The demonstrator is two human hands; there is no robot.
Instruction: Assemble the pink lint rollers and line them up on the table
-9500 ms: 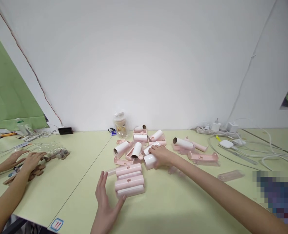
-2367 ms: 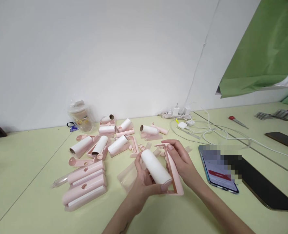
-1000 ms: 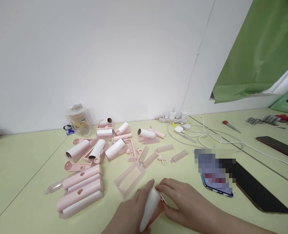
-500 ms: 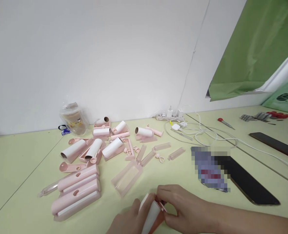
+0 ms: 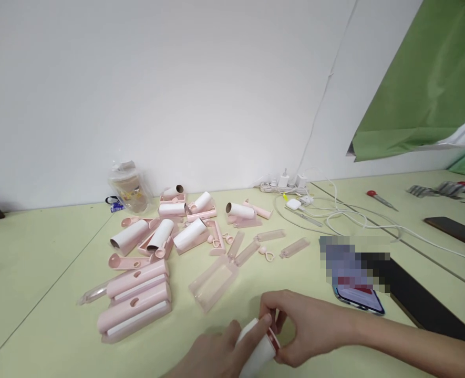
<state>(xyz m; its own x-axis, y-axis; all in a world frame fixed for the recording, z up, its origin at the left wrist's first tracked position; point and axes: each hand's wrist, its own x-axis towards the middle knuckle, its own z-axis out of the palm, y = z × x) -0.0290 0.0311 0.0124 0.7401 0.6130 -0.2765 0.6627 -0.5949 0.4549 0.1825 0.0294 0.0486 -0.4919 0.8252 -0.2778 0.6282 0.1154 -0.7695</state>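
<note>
At the bottom of the view, my left hand point(image 5: 224, 349) is wrapped over a white sticky-paper roll point(image 5: 259, 359) of the lint-roller kind. A pinkish-red edge point(image 5: 272, 341) shows at the roll's near-right end. There my right hand point(image 5: 305, 328) pinches with thumb and forefinger; its grip partly hides the piece. Left of my hands lie two closed pink lint rollers point(image 5: 135, 310) with white rolls inside and heart-shaped cutouts. Just beyond the roll rests a clear pinkish tray-like cover point(image 5: 213, 283).
Further back lie several loose white rolls point(image 5: 190, 235), pink casing parts point(image 5: 216, 239) and clear narrow handles point(image 5: 295, 247). A bagged cup point(image 5: 130, 189) stands by the wall. To the right are white cables point(image 5: 338, 212), a phone point(image 5: 360, 298), a dark slab point(image 5: 413, 304) and a red-handled screwdriver point(image 5: 380, 199).
The camera view has shifted left, so the table things appear further right. My hands stay at the roll, whose end has turned more into view, showing its reddish edge.
</note>
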